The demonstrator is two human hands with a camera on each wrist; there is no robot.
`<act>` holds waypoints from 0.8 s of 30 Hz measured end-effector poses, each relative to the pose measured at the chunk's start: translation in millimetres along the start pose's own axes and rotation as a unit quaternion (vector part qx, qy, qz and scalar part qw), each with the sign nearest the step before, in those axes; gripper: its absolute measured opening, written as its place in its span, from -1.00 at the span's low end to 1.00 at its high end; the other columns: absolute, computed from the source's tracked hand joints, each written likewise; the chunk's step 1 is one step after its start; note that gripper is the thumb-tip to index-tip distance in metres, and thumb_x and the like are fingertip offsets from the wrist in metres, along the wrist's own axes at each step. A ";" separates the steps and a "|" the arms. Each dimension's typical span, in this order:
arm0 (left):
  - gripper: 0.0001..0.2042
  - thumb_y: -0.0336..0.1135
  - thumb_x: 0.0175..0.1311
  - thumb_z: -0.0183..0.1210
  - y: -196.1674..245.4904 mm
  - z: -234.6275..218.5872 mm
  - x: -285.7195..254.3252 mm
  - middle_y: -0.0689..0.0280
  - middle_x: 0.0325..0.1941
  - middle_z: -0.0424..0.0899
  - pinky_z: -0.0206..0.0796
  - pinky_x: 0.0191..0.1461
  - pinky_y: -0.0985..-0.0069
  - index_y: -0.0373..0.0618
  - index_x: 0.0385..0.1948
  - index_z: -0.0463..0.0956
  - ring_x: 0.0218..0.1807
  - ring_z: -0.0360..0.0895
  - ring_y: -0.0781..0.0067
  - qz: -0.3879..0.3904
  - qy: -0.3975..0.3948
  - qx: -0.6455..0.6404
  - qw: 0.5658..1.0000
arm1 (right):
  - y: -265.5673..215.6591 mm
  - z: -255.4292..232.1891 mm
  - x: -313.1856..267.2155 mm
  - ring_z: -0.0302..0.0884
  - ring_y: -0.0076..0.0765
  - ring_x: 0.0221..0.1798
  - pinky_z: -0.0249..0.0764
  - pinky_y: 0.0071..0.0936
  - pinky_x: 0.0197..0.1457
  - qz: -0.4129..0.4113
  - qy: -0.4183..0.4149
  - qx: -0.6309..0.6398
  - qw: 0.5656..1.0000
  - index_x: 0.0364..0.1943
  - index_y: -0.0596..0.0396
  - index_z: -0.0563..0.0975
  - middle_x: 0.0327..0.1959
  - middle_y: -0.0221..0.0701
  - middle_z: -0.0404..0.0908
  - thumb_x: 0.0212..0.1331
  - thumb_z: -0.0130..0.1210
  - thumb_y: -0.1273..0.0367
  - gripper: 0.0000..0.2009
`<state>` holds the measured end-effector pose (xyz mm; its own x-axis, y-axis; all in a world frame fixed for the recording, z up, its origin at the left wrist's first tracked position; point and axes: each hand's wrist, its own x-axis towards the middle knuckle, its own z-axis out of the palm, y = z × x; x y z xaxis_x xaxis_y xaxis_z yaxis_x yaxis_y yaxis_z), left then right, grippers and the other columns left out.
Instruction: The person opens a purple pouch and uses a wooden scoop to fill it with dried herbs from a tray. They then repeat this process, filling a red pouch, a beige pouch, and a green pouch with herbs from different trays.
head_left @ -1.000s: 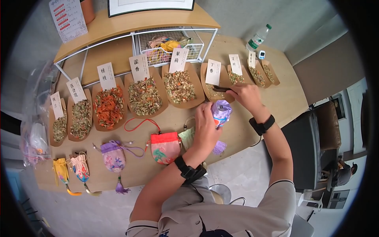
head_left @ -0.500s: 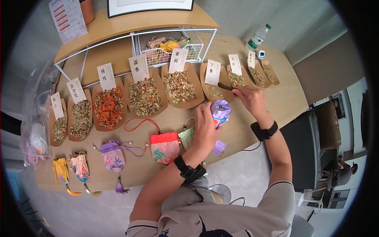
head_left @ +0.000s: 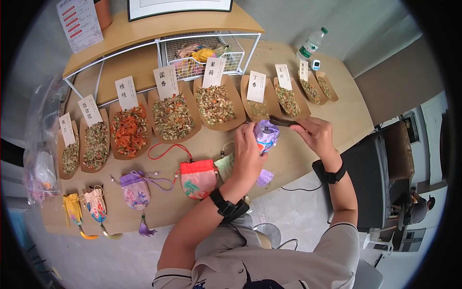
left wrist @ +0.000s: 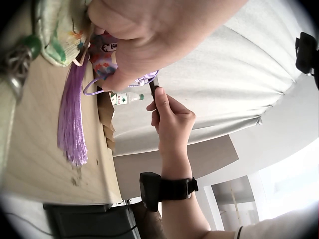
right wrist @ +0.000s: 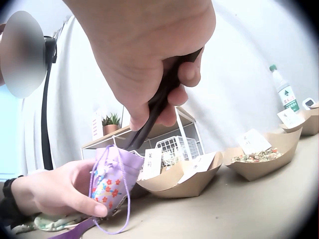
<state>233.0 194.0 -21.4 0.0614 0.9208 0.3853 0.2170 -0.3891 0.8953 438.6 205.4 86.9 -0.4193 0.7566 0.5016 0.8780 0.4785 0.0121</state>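
Note:
My left hand [head_left: 247, 156] grips a purple drawstring pouch [right wrist: 110, 181] with flower prints, held upright, mouth upward. Its purple tassel [left wrist: 75, 117] hangs below. In my right hand [head_left: 317, 137] are dark tongs [head_left: 283, 122], pinched between thumb and fingers, with their tips at the pouch's mouth. The right wrist view shows the tips reaching down behind the rim, where they are hidden. Just behind the pouch stands a paper tray [head_left: 256, 113] with a thin layer of pale dried herbs and a label card [head_left: 256, 86].
More herb trays curve along the table, including one of orange pieces [head_left: 129, 130]. In front lie a red-topped pouch [head_left: 198, 179], a green pouch [head_left: 224, 166], a purple-and-pink pouch [head_left: 135, 191] and smaller ones. A shelf [head_left: 159, 24] and water bottle [head_left: 312, 44] stand behind.
My right hand has drawn the tongs back from the pale-herb tray, down to the purple pouch's mouth. The left hand keeps the pouch in nearly the same place.

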 end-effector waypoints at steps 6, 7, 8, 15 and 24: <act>-0.20 -0.63 -0.11 0.41 0.5 0.0 -0.1 -0.05 0.20 0.35 0.29 0.35 0.11 -0.23 0.29 0.23 0.28 0.34 -0.18 0.002 0.007 0.007 1.000 | 21.3 25.0 17.0 0.61 -0.12 -0.50 0.49 -0.29 -0.42 0.062 -0.007 0.008 0.998 -0.32 0.08 0.76 -0.48 -0.33 0.68 0.13 0.41 0.18 -0.75; -0.21 -0.63 -0.11 0.41 1.0 0.4 -0.1 -0.04 0.20 0.35 0.28 0.35 0.11 -0.23 0.29 0.23 0.28 0.34 -0.18 0.003 0.007 0.010 1.000 | 24.9 32.0 20.8 0.63 -0.10 -0.46 0.51 -0.27 -0.39 0.064 -0.012 0.010 0.998 -0.32 0.07 0.77 -0.45 -0.33 0.69 0.13 0.41 0.18 -0.75; -0.21 -0.62 -0.10 0.41 1.0 0.1 -0.2 -0.04 0.20 0.35 0.28 0.35 0.11 -0.23 0.29 0.23 0.28 0.34 -0.18 0.004 0.006 0.013 1.000 | 27.7 40.0 24.2 0.65 -0.09 -0.43 0.52 -0.25 -0.37 0.067 -0.016 0.013 0.998 -0.31 0.07 0.77 -0.42 -0.33 0.70 0.13 0.40 0.18 -0.75; -0.20 -0.61 -0.08 0.42 0.0 -1.4 0.5 -0.03 0.20 0.35 0.28 0.35 0.11 -0.22 0.30 0.21 0.28 0.34 -0.17 -0.002 -0.004 0.024 1.000 | 27.0 81.8 43.3 0.61 -0.13 -0.29 0.54 -0.23 -0.20 0.049 -0.042 0.013 0.998 -0.32 0.10 0.78 -0.35 -0.34 0.70 0.05 0.45 0.22 -0.75; -0.17 -0.62 -0.12 0.44 2.1 0.0 0.5 -0.04 0.21 0.34 0.34 0.33 0.13 -0.21 0.30 0.21 0.27 0.37 -0.17 0.002 0.003 0.012 1.000 | 33.2 88.4 44.0 0.58 -0.13 -0.19 0.53 -0.23 0.00 -0.018 -0.056 0.011 0.998 -0.19 0.09 0.78 -0.28 -0.32 0.73 0.01 0.45 0.22 -0.69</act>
<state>233.4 193.6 -19.3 0.0559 0.9192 0.3899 0.2403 -0.3914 0.8883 428.9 294.0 32.9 -0.4754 0.7829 0.4014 0.8566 0.5159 0.0084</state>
